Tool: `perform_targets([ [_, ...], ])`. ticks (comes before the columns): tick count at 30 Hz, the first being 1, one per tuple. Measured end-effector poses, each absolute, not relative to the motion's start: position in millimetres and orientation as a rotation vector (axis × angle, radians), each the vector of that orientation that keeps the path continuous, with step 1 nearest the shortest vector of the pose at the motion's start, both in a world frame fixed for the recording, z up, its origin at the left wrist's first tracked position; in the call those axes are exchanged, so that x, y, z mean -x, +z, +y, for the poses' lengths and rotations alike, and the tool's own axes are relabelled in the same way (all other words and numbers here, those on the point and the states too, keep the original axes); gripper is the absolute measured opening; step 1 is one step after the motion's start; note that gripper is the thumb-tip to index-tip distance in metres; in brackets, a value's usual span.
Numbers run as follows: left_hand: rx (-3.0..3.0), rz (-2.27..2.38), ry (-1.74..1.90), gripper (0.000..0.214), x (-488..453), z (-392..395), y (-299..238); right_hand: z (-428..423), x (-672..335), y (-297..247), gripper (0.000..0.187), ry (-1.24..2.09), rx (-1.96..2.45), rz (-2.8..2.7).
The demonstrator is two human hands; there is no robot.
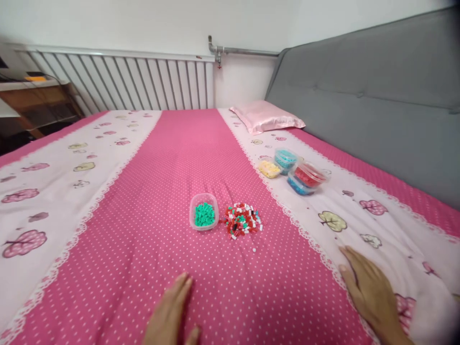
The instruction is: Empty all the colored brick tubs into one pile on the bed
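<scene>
My left hand lies near the bottom edge on the pink dotted bedspread, its fingers stretched out and holding nothing. Over on the white printed stripe at the right, my right hand rests flat with its thumb apart from the fingers. Beyond both hands stands a clear plastic box containing small green pieces. Just right of it, a loose pile of mixed small pieces in red, white, green and black lies on the cloth. One small white piece sits apart, in front of the pile.
Farther right are a tub of yellow pieces, a tub of turquoise pieces, and a tub of red pieces stacked on a tub of blue pieces. A pink pillow lies against the grey headboard. A white radiator lines the wall.
</scene>
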State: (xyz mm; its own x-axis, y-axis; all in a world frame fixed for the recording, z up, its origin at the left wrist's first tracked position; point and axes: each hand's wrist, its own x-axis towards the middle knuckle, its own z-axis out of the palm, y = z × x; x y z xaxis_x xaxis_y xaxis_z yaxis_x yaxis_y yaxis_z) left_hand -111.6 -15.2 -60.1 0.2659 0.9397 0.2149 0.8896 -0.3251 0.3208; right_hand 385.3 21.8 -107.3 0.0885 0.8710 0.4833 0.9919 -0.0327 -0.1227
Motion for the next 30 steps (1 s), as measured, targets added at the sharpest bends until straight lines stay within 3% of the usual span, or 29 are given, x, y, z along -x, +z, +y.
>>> perform_targets([
  [4,-2.285,1.368,0.551,0.079,41.3,36.3,-46.7,19.9,-381.9,-106.0,0.051,-0.353,2.018,-1.810],
  [12,-1.879,1.601,0.758,0.097,-52.2,133.5,-49.4,19.1,-374.5,-99.1,0.050,-0.342,2.099,-1.780],
  [21,-1.852,1.518,0.931,0.069,-65.6,193.3,-50.7,19.4,-370.2,-100.1,0.048,-0.222,2.098,-1.612],
  [26,-2.190,1.235,0.763,0.061,-60.1,195.2,-46.4,27.2,-330.1,-86.5,0.050,-0.181,2.077,-1.032],
  [30,-2.342,1.121,0.612,0.055,-56.8,191.2,-39.6,69.0,-277.8,-48.0,0.038,-0.287,1.878,-0.767],
])
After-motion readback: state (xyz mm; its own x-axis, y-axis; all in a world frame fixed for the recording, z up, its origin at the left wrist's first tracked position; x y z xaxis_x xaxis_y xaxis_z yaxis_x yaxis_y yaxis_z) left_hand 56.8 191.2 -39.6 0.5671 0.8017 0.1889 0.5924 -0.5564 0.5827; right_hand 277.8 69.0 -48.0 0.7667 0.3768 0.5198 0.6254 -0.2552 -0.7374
